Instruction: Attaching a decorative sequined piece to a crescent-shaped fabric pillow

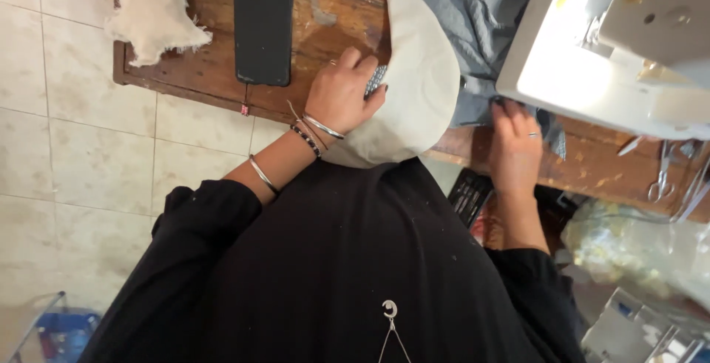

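Cream fabric [414,89] lies centre frame, draped off the counter [207,74] edge; I see left hand [342,96] pressing it flat, fingers spread, right hand [515,145] flat on grey cloth [473,8] by sewing machine [592,45], steadying.

We note a clear plastic bag [636,248] with pale yellowish contents at lower right, below the table [214,74] edge. Beneath it lies a clear plastic package [643,330] with white and blue parts. A small red tag [244,110] hangs at the table's front edge.
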